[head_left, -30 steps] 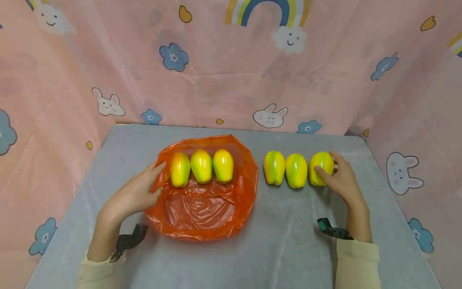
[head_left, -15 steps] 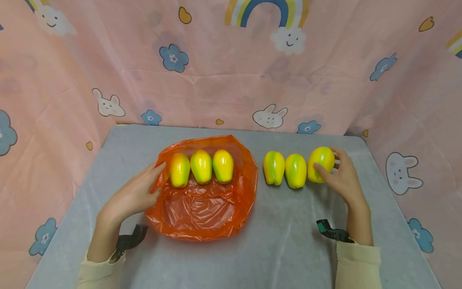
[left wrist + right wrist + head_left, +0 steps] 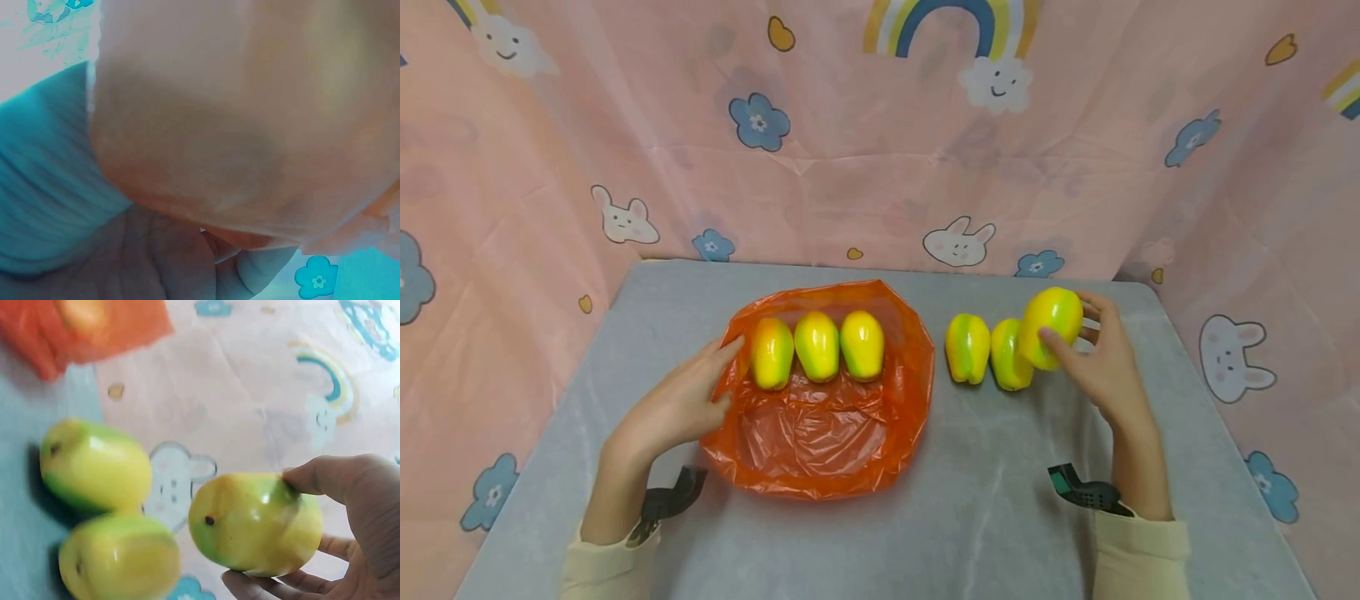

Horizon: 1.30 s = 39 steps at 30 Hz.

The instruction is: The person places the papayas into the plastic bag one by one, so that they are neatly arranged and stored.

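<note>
My right hand (image 3: 1105, 358) grips a smooth yellow-green fruit (image 3: 1051, 327), shaped like a small papaya or mango, with thumb and fingers around its sides. In the head view it partly covers a second such fruit (image 3: 1011, 358), and a third fruit (image 3: 967, 348) lies just left of that. At the left, my left hand (image 3: 681, 400) holds the rim of an orange plastic bag (image 3: 827, 483), which is spread wide. Three similar fruits (image 3: 817, 346) sit side by side in the bag. Bag film (image 3: 237, 156) hides much of the left fingers in the left wrist view.
A grey cloth-like surface (image 3: 985, 517) covers the table. Behind it and at the sides hangs a pink printed curtain (image 3: 850, 192). Dark camera mounts are worn at the left wrist (image 3: 672, 496) and right wrist (image 3: 1086, 492).
My right hand has raised the rightmost fruit from the table and moved it left, over the edge of its neighbour. The left hand and the bag stay nearly still.
</note>
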Available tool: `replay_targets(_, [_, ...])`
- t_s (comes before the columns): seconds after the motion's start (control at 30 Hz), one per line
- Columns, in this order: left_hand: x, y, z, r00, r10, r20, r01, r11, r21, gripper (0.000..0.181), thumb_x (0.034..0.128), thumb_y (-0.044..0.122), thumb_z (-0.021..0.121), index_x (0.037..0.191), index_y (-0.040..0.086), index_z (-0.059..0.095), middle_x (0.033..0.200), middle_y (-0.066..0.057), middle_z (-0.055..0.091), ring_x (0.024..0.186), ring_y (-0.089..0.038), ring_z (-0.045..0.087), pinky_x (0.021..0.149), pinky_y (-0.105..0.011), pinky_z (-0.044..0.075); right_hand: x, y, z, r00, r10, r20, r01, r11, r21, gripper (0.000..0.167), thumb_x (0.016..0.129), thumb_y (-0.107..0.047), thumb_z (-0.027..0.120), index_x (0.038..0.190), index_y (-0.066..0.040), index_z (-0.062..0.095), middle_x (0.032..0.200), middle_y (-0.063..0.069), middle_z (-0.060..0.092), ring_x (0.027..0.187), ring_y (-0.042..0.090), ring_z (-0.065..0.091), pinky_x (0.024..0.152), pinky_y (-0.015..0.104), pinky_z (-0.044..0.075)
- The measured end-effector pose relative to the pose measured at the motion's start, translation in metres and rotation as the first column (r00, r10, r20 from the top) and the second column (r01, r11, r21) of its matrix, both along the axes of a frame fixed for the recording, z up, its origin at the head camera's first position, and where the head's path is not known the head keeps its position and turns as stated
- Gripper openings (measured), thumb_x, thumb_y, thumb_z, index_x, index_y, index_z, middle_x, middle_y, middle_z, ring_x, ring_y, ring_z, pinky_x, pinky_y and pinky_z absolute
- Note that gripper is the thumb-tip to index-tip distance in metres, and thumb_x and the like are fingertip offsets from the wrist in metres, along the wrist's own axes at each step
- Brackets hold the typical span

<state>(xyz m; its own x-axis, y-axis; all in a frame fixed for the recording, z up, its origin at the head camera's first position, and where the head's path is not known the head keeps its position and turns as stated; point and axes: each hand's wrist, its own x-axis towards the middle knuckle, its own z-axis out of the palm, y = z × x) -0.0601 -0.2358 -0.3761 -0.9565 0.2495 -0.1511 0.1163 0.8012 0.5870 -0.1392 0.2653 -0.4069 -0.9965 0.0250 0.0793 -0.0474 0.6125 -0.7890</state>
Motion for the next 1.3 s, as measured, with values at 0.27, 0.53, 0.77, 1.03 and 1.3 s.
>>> replay_targets(0.27, [-0.001,-0.002,0.0,1.0,-0.01,-0.023,0.01,1.0,0.015,0.08,0.0876,-0.009,0.062,0.162,-0.006,0.033,0.169,-0.029,0.033,0.153,-0.052,0.037,0.119,-0.07,0.038,0.006,-0.028,0.008,0.998,0.06,-0.011,-0.061,0.996,-0.063,0.079,0.102,-0.036,0.069,0.166,-0.019,0.025,0.165,0.023,0.035,0.139,0.05,0.051,0.105,0.068,0.054])
replay_targets(0.53, [0.003,-0.002,-0.002,1.0,-0.014,-0.011,0.014,1.0,0.01,0.078,0.0885,-0.009,0.061,0.162,-0.007,0.033,0.17,-0.029,0.032,0.153,-0.052,0.037,0.118,-0.07,0.04,0.017,-0.064,0.006,0.985,0.171,-0.029,-0.172,0.982,-0.081,0.075,0.099,-0.032,0.073,0.162,-0.02,0.033,0.159,0.018,0.043,0.136,0.042,0.058,0.096,0.03,0.063])
replay_targets(0.77, [0.002,-0.002,-0.001,1.0,-0.006,-0.015,0.006,1.0,0.02,0.08,0.0873,-0.011,0.06,0.162,-0.007,0.032,0.171,-0.029,0.03,0.155,-0.052,0.035,0.12,-0.07,0.037,0.017,-0.095,0.016,0.968,0.234,-0.096,-0.241,0.967,-0.076,0.073,0.096,-0.025,0.077,0.158,-0.017,0.039,0.154,0.015,0.05,0.131,0.038,0.064,0.091,0.044,0.066])
replay_targets(1.03, [0.0,0.001,0.0,1.0,-0.008,-0.012,0.008,1.0,0.023,0.081,0.0872,-0.012,0.059,0.163,-0.006,0.032,0.172,-0.028,0.029,0.155,-0.051,0.035,0.119,-0.069,0.038,0.02,-0.118,0.029,0.949,0.306,-0.078,-0.313,0.943,-0.116,0.076,0.096,-0.023,0.078,0.159,-0.014,0.036,0.155,0.014,0.05,0.135,0.038,0.063,0.09,0.043,0.067])
replay_targets(1.3, [0.002,0.0,-0.001,1.0,-0.002,0.006,0.002,1.0,0.023,0.081,0.0868,-0.012,0.057,0.163,-0.006,0.031,0.172,-0.027,0.028,0.155,-0.05,0.035,0.119,-0.068,0.039,0.024,-0.147,0.036,0.935,0.354,-0.038,-0.356,0.931,-0.088,0.078,0.092,-0.021,0.081,0.156,-0.012,0.036,0.155,0.013,0.049,0.134,0.039,0.063,0.092,0.05,0.066])
